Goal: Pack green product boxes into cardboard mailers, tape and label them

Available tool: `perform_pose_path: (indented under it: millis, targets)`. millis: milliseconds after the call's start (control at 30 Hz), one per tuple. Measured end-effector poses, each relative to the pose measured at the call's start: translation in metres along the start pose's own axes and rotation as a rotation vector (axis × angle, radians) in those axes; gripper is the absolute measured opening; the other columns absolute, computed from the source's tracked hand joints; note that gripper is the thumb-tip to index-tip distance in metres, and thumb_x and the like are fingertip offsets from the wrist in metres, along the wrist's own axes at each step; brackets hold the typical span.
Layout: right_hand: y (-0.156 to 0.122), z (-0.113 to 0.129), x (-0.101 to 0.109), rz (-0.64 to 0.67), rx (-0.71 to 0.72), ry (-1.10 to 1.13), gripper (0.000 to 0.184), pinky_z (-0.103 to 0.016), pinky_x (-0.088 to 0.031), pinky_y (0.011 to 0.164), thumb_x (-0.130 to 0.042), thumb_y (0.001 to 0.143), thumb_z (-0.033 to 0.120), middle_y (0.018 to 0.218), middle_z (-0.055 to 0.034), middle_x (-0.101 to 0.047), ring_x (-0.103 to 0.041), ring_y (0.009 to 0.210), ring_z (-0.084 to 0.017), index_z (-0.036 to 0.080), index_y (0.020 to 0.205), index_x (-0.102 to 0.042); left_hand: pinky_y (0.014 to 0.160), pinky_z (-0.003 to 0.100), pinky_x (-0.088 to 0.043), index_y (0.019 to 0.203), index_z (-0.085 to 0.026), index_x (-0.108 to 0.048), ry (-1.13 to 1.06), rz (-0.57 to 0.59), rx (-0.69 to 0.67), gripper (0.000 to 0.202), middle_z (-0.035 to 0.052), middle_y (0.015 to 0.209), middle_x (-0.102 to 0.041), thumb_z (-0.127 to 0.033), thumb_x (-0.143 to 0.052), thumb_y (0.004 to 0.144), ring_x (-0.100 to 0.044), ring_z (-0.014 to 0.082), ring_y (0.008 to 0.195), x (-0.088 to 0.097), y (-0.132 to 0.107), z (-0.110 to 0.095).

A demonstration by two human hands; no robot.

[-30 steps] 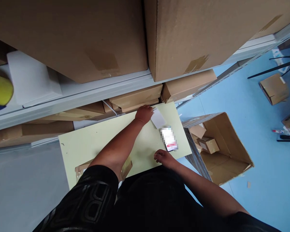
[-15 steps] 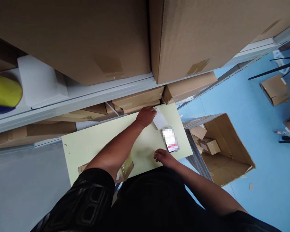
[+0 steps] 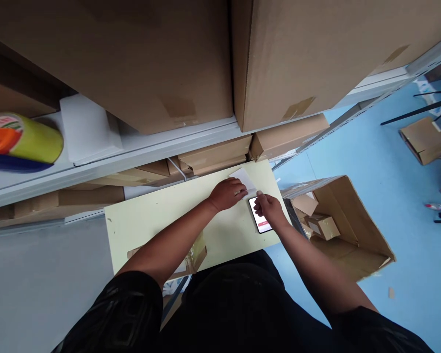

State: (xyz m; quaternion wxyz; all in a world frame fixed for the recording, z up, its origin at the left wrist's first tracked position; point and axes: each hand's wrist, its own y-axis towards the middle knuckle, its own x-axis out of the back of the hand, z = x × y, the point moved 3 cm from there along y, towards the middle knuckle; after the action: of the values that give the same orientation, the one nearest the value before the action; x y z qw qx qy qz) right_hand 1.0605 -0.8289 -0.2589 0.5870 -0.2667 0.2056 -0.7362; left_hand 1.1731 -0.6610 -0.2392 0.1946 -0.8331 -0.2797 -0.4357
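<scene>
White paper (image 3: 242, 176) could crease if the left hand (image 3: 228, 192) drags it; the right hand (image 3: 269, 208) could nudge the phone (image 3: 263, 226); whether either hand's fingers grip, I cannot tell.

Over the pale table (image 3: 150, 215), the left hand (image 3: 228, 193) was at the near edge of a white paper (image 3: 242, 176) — the right hand (image 3: 270, 208) partly covered a lit phone (image 3: 260, 223), an open carton (image 3: 367, 215) standing right.

On the right end of the table (image 3: 150, 211) lies a phone (image 3: 263, 226), a paper (image 3: 241, 175) just behind it. A parcel (image 3: 199, 259) sits at the front edge, left of the phone. Right of the table, a carton (image 3: 365, 220) holds smaller boxes (image 3: 325, 227). Behind, a shelf (image 3: 150, 150) carries large boxes (image 3: 150, 63).
</scene>
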Motion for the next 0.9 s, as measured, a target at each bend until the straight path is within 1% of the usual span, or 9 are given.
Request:
perform_pose_path:
  millis: [67, 167, 300, 400, 467, 533, 667, 767, 900]
  targets:
    - [0.004, 0.007, -0.002, -0.006, -0.076, 0.049, 0.048, -0.028, -0.047, 0.050, -0.063, 0.086, 0.065, 0.063, -0.0037, -0.065, -0.058, 0.051, -0.016, 0.019, 0.073, -0.062, 0.093, 0.032, -0.050, 0.106, -0.024, -0.075, -0.039, 0.036, -0.038, 0.025, 0.0036, 0.105, -0.074, -0.040, -0.056, 0.100, -0.065, 0.0199, 0.104, -0.001, -0.005, -0.009]
    - [0.001, 0.002, -0.003, -0.045, -0.159, 0.144, 0.032, -0.026, -0.044, 0.044, -0.070, 0.081, 0.047, 0.055, -0.0009, -0.061, -0.054, 0.045, -0.014, 0.020, 0.068, -0.059, 0.092, 0.033, -0.051, 0.112, -0.025, -0.074, -0.102, 0.091, -0.076, 0.029, 0.0040, 0.108, -0.074, -0.044, -0.056, 0.099, -0.066, 0.0203, 0.105, -0.007, -0.008, -0.015]
    - [-0.011, -0.015, -0.002, -0.075, -0.212, 0.282, 0.019, -0.026, -0.043, 0.043, -0.067, 0.075, 0.034, 0.055, 0.0003, -0.060, -0.052, 0.045, -0.013, 0.021, 0.068, -0.056, 0.095, 0.033, -0.050, 0.118, -0.026, -0.074, -0.090, 0.094, -0.011, 0.034, 0.0036, 0.115, -0.073, -0.029, -0.044, 0.103, -0.064, 0.0200, 0.109, -0.026, 0.008, -0.004]
    - [-0.016, -0.026, 0.001, -0.091, -0.241, 0.350, 0.015, -0.027, -0.044, 0.044, -0.065, 0.074, 0.032, 0.057, 0.0000, -0.060, -0.052, 0.045, -0.013, 0.020, 0.069, -0.056, 0.096, 0.034, -0.049, 0.127, -0.027, -0.071, 0.023, 0.174, 0.002, 0.041, 0.0043, 0.122, -0.070, -0.017, -0.045, 0.098, -0.060, 0.0222, 0.112, -0.051, 0.027, 0.009]
    - [-0.018, -0.032, 0.003, -0.108, -0.270, 0.377, 0.014, -0.028, -0.045, 0.045, -0.064, 0.073, 0.031, 0.056, 0.0002, -0.059, -0.052, 0.045, -0.014, 0.020, 0.069, -0.056, 0.094, 0.036, -0.047, 0.130, -0.029, -0.070, 0.099, 0.257, -0.041, 0.044, 0.0056, 0.123, -0.069, -0.015, -0.048, 0.095, -0.059, 0.0243, 0.111, -0.066, 0.035, 0.017]
    - [-0.022, -0.042, 0.005, -0.116, -0.310, 0.413, 0.014, -0.029, -0.045, 0.046, -0.065, 0.073, 0.031, 0.056, 0.0007, -0.058, -0.051, 0.045, -0.013, 0.021, 0.070, -0.055, 0.092, 0.038, -0.046, 0.132, -0.032, -0.069, 0.152, 0.287, -0.066, 0.045, 0.0065, 0.123, -0.066, -0.016, -0.051, 0.093, -0.057, 0.0257, 0.110, -0.076, 0.038, 0.023]
    - [-0.042, -0.077, 0.008, -0.118, -0.380, 0.444, 0.019, -0.029, -0.045, 0.048, -0.065, 0.075, 0.035, 0.057, 0.0007, -0.056, -0.051, 0.047, -0.013, 0.021, 0.070, -0.052, 0.095, 0.038, -0.042, 0.131, -0.037, -0.069, 0.164, 0.298, -0.092, 0.049, 0.0058, 0.123, -0.063, -0.014, -0.049, 0.093, -0.055, 0.0245, 0.109, -0.083, 0.035, 0.026]
    - [-0.057, -0.102, 0.007, -0.095, -0.407, 0.454, 0.021, -0.030, -0.045, 0.051, -0.064, 0.077, 0.038, 0.060, -0.0001, -0.057, -0.052, 0.049, -0.014, 0.022, 0.071, -0.052, 0.096, 0.039, -0.040, 0.125, -0.035, -0.073, 0.174, 0.350, -0.127, 0.043, 0.0065, 0.118, -0.064, -0.017, -0.049, 0.094, -0.055, 0.0254, 0.109, -0.087, 0.031, 0.020]
    - [-0.059, -0.109, 0.000, -0.065, -0.431, 0.531, 0.017, -0.030, -0.045, 0.051, -0.062, 0.075, 0.035, 0.059, -0.0010, -0.058, -0.053, 0.050, -0.015, 0.022, 0.072, -0.053, 0.096, 0.042, -0.039, 0.126, -0.029, -0.071, 0.217, 0.363, -0.165, 0.040, 0.0102, 0.123, -0.064, -0.019, -0.047, 0.097, -0.053, 0.0284, 0.116, -0.091, 0.025, 0.012]
